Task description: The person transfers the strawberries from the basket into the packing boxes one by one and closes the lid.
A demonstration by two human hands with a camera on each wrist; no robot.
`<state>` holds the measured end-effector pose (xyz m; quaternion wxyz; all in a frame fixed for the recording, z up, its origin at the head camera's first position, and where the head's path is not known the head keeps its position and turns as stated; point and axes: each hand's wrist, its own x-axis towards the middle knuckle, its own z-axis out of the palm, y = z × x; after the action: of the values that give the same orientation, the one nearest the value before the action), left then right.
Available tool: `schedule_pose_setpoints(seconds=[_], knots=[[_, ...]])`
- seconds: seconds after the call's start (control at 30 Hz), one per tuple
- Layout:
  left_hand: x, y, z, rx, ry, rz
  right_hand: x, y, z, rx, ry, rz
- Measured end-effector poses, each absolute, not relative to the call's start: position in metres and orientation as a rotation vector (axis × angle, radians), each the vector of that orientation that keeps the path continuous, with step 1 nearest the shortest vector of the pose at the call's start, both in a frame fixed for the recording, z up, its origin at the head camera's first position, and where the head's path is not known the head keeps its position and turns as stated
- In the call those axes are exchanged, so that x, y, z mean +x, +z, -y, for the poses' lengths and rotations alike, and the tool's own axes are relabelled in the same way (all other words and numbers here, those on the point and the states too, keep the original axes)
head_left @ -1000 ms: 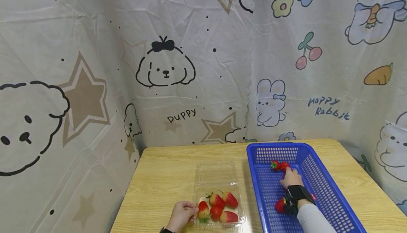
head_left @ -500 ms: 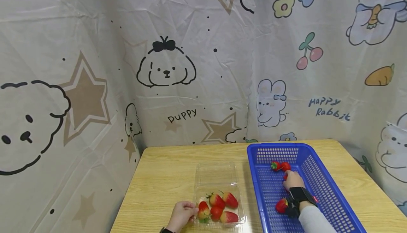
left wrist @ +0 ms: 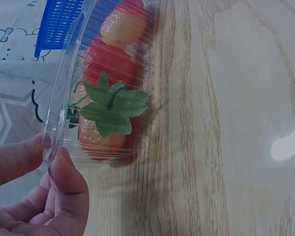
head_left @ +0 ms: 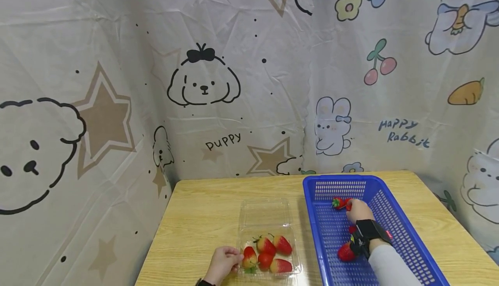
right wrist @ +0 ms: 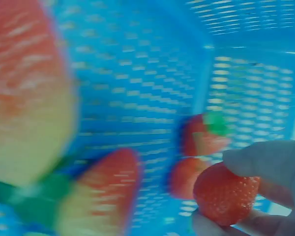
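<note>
My left hand [head_left: 223, 263] pinches the left rim of an open clear plastic clamshell box [left wrist: 60, 98] between thumb and fingers. Several red and yellow strawberries [head_left: 266, 247] lie inside it, one with a green leafy cap [left wrist: 113, 105] facing the left wrist camera. Over the blue basket, my right hand [head_left: 360, 211] grips a red strawberry [right wrist: 226, 194] between thumb and fingers. Just behind that, in the right wrist view, two more strawberries [right wrist: 202, 135] sit near the basket's far end. Closer to my right wrist lie a strawberry [head_left: 346, 251] and another partly hidden one [head_left: 352, 229].
The blue perforated basket [head_left: 313, 229] stands right of the box on a wood-grain table [head_left: 202, 216]. The box's clear lid [head_left: 265, 213] lies folded back, away from me. A printed cloth [head_left: 234, 117] hangs behind and beside the table.
My right hand has closed its fingers on a strawberry in the basket and shifted slightly toward the far end, uncovering another strawberry near the wrist. My left hand stays at the box rim.
</note>
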<state>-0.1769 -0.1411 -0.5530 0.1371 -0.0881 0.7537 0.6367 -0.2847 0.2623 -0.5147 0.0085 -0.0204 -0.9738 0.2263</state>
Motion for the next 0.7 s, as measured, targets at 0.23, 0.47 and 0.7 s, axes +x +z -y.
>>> schedule_pose_setpoints(seconds=[0.23, 0.47, 0.7], knots=[[-0.178, -0.552, 0.141, -0.259, 1.829, -2.17, -0.288, -0.471, -0.245, 0.02, 0.719, 3.03], [-0.177, -0.552, 0.141, -0.284, 1.82, -2.172, -0.286, -0.435, -0.218, 0.164, 0.735, 2.955], [-0.176, -0.552, 0.14, -0.277, 1.835, -2.193, -0.274, -0.409, -0.185, 0.334, 0.765, 2.775]])
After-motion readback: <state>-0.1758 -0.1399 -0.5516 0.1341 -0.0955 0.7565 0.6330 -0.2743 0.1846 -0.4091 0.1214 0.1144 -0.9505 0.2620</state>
